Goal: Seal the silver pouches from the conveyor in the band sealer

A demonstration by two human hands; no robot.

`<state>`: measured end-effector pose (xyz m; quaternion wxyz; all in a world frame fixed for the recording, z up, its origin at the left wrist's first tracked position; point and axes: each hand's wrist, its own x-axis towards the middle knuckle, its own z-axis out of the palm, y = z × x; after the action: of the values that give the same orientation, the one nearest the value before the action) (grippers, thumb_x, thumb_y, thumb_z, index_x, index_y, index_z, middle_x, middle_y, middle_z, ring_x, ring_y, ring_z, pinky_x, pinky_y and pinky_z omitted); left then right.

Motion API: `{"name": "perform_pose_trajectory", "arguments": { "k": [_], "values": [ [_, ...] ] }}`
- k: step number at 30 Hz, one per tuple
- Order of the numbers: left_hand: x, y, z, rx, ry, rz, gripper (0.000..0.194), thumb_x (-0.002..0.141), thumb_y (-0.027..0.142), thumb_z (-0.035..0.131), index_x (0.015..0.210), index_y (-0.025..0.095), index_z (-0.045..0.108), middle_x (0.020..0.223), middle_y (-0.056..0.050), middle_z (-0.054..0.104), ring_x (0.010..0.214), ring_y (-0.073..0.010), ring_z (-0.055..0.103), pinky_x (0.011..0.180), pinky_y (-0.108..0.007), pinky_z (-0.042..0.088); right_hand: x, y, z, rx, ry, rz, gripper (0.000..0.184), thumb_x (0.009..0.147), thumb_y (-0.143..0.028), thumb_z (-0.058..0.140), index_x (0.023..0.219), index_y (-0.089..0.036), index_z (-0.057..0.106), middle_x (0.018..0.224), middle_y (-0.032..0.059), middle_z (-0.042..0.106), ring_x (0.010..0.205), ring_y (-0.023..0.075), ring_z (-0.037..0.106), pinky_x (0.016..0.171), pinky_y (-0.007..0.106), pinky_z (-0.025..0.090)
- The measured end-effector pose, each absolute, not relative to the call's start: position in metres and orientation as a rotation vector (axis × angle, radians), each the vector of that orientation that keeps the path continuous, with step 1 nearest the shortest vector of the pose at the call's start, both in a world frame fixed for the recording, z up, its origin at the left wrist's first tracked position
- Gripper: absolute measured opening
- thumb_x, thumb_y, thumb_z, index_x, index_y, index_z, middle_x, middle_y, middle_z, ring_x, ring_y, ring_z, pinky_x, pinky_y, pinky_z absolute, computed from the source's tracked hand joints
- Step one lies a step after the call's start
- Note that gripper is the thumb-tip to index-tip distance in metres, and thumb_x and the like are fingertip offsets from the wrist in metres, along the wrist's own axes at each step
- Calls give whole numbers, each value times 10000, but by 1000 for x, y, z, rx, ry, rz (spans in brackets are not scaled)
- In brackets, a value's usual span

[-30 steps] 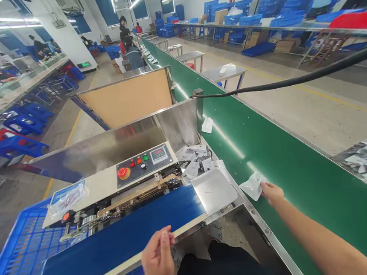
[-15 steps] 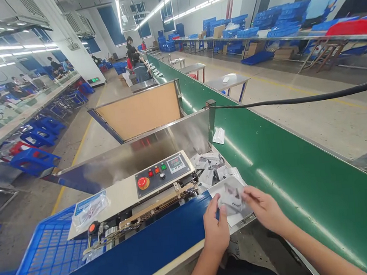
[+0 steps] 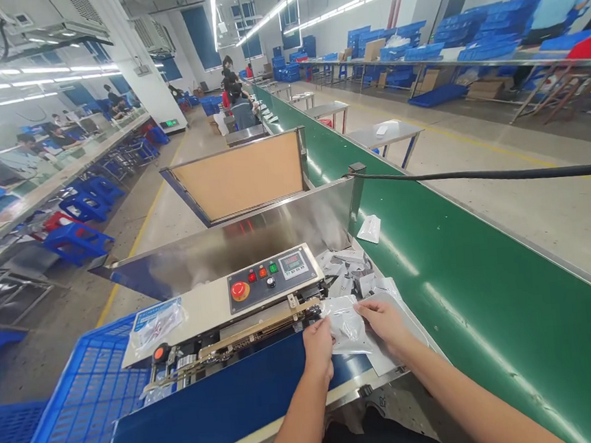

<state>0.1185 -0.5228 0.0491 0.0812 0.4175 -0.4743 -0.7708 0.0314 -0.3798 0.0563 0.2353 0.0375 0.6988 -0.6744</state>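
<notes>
both hands work just in front of the band sealer (image 3: 275,285), above the end of its blue feed belt (image 3: 204,422). the left hand (image 3: 318,349) and the right hand (image 3: 384,322) each pinch one side of a clear-and-silver foil pouch (image 3: 344,325), fingers closed on the film, so that the pouch sits between them, slightly tilted. a pale flat pouch (image 3: 399,331) lies beneath the right hand, and a loose heap of pouches (image 3: 341,267) lies just beyond, near the steel guard plate (image 3: 235,237). pinching at the edges looks like the sound way to handle this film: it leaves the middle smooth (creased foil is hard to square up), and level hands should keep the pouch straight to the belt. a green conveyor belt (image 3: 469,316) runs along the right, with a stray pouch (image 3: 369,229) on it.
</notes>
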Motion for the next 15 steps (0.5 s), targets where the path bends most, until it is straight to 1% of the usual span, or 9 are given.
{"name": "perform_pose_trajectory", "arguments": {
  "k": [3,5,7,9,11,13,14,15],
  "values": [
    [126,-534,49,1280,-1366,-2265,523,582,566,930,797,105,809,713,-99,757,633,-203,682,643,-301,501,29,-403,53,286,1776,-1854,402,649,-426,922,901,-212,694,614,-16,693,533,157,617,545,273,530],
    [134,-541,49,1285,-1335,-2230,527,590,582,926,797,112,807,740,-102,772,642,-209,691,644,-304,513,29,-415,53,242,1764,-1799,395,655,-415,917,878,-229,650,583,-35,658,531,164,615,552,282,537],
    [145,-550,49,1280,-1314,-2188,536,603,606,923,786,118,800,753,-103,780,661,-220,703,664,-318,538,21,-418,54,98,1807,-1678,345,715,-460,871,843,-231,648,624,-9,682,591,193,662,596,309,561],
    [160,-559,49,1297,-1322,-2111,542,636,615,920,820,118,809,803,-116,798,726,-248,733,713,-346,575,1,-408,55,-72,2026,-1511,287,803,-490,788,851,-222,696,732,38,742,700,228,716,681,341,580],
    [182,-567,50,1361,-1356,-1915,534,702,599,908,940,127,831,941,-138,825,866,-287,769,795,-376,607,-31,-389,53,-176,2419,-1310,255,865,-441,715,969,-214,765,955,93,799,858,259,748,799,372,579],
    [207,-569,52,1428,-1425,-1589,533,798,589,861,1118,165,825,1152,-151,818,1054,-311,767,902,-394,613,-68,-369,48,-196,2748,-1053,314,837,-352,723,1106,-210,796,1204,142,780,1030,302,741,888,397,557],
    [219,-567,53,1435,-1465,-1430,535,846,595,824,1190,186,808,1235,-153,799,1125,-313,754,938,-395,610,-84,-360,45,-198,2815,-919,333,809,-326,740,1115,-209,807,1263,156,764,1089,326,728,902,406,548],
    [228,-563,55,1416,-1510,-1308,537,885,609,785,1229,196,793,1276,-157,786,1157,-313,747,949,-392,611,-97,-353,43,-228,2817,-801,300,794,-319,750,1065,-209,820,1261,160,765,1117,346,719,898,411,542]
  ]
}}
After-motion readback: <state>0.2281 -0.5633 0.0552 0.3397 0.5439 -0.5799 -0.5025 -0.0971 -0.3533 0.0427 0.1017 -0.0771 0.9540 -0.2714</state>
